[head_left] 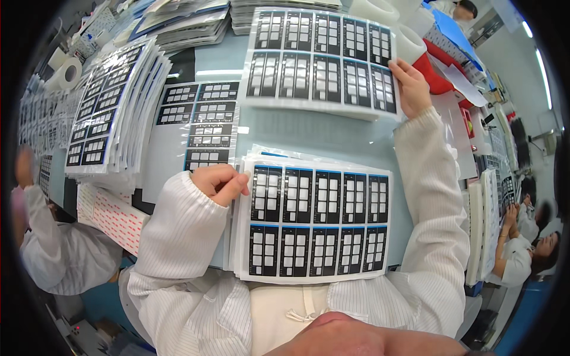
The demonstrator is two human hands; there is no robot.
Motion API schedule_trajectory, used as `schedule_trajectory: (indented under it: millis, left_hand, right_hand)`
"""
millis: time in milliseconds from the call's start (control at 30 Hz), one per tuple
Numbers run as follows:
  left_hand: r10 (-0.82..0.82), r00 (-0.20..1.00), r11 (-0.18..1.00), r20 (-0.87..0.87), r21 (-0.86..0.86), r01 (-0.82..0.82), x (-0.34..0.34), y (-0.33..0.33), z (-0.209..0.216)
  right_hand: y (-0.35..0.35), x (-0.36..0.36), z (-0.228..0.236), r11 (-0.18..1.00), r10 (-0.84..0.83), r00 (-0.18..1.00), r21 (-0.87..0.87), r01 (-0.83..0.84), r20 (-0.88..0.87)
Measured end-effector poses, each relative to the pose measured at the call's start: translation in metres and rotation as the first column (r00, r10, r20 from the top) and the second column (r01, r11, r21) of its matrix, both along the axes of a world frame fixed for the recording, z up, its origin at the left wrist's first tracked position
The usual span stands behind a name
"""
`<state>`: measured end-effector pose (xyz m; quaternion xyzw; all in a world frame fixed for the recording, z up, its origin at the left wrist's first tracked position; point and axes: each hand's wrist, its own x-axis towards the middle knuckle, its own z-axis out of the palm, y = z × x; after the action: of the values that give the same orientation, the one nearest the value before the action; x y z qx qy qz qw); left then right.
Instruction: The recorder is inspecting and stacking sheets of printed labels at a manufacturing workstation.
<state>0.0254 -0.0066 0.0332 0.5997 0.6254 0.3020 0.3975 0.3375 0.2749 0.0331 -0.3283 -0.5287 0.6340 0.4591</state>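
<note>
My right hand [411, 86] grips the right edge of a printed sheet [323, 62] with two rows of black panels and white squares. That sheet lies at the far side of the table, over what looks like more sheets. Close to my body is a stack of matching sheets [317, 222], its panels edged in blue. My left hand [219, 183] is closed, with thumb and forefinger pinched together at the stack's upper left edge. Whatever may be between those fingertips is too small to make out.
A tall stack of printed sheets [107, 113] leans at the left, beside another panelled sheet [208, 127] lying flat. More piled sheets [184, 21] and white rolls [409, 44] are at the back. A red-marked white sheet [113, 216] lies front left. Other people work on both sides.
</note>
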Motion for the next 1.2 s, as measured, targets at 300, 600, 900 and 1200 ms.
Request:
schedule_trajectory:
  millis: [300, 600, 900, 1200]
  left_hand:
    - [-0.042, 0.997, 0.998, -0.064, -0.054, 0.038, -0.003, 0.002, -0.003]
    - [-0.035, 0.996, 0.999, -0.08, -0.04, 0.032, 0.0, 0.003, -0.003]
    - [0.024, 0.994, 0.997, -0.104, 0.075, -0.016, 0.002, 0.004, -0.008]
    - [-0.046, 0.981, 0.906, -0.186, 0.406, 0.119, 0.009, 0.013, -0.003]
  right_hand:
    - [0.062, -0.014, -0.029, 0.995, -0.039, 0.885, -0.064, 0.078, 0.464]
    - [0.038, -0.013, -0.017, 0.952, -0.307, 0.61, 0.237, 0.196, 0.731]
    - [-0.077, 0.026, 0.003, 0.843, -0.208, 0.414, 0.377, -0.383, 0.886]
    - [-0.161, 0.081, -0.023, 0.835, -0.111, 0.493, 0.35, -0.425, 0.863]
